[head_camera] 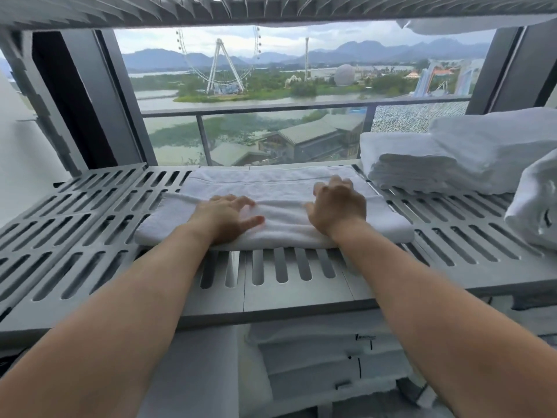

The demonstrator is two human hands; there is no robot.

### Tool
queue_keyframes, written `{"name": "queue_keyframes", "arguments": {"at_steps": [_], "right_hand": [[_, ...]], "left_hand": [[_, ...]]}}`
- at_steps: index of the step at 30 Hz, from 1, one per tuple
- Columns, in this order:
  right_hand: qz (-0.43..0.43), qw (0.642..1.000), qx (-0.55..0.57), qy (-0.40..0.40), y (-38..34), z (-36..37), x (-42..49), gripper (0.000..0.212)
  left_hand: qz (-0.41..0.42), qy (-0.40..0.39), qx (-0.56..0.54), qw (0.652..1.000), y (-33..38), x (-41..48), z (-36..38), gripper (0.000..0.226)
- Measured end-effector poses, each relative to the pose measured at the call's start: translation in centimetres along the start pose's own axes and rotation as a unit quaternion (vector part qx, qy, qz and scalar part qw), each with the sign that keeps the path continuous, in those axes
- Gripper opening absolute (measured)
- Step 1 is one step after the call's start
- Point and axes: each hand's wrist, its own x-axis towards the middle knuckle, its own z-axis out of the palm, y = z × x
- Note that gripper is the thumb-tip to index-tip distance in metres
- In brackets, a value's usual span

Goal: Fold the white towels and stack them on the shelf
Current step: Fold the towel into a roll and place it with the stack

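A folded white towel [280,191] lies flat in the middle of the grey slotted shelf [75,224]. My left hand [226,217] rests palm down on its near left part, fingers spread and slightly bent against the cloth. My right hand [339,206] rests on its right part, fingers bent and pressing into the fabric near a fold edge. Neither hand lifts the towel. A stack of folded white towels [446,158] stands on the same shelf at the right.
Another white towel bundle [536,206] sits at the far right edge. More folded towels [325,366] lie on the level below. An upper slotted shelf [271,9] hangs overhead. A window with a railing [271,108] is behind.
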Motion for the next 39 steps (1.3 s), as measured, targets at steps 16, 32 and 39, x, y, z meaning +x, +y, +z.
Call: {"name": "queue_keyframes", "arguments": {"at_steps": [16, 32, 39], "right_hand": [[-0.008, 0.994, -0.020, -0.104, -2.6, 1.2, 6.7, 0.038], [-0.020, 0.992, -0.010, -0.128, -0.2, 8.2, 19.7, 0.049], [0.009, 0.993, -0.011, -0.114, 0.7, 10.2, 20.9, 0.049]], "left_hand": [[-0.042, -0.069, -0.004, 0.997, -0.6, 8.9, -2.7, 0.069], [-0.081, 0.005, 0.023, 0.996, -2.1, 20.2, -0.3, 0.043], [-0.074, 0.049, 0.089, 0.992, -2.9, 21.1, 0.3, 0.035]]}}
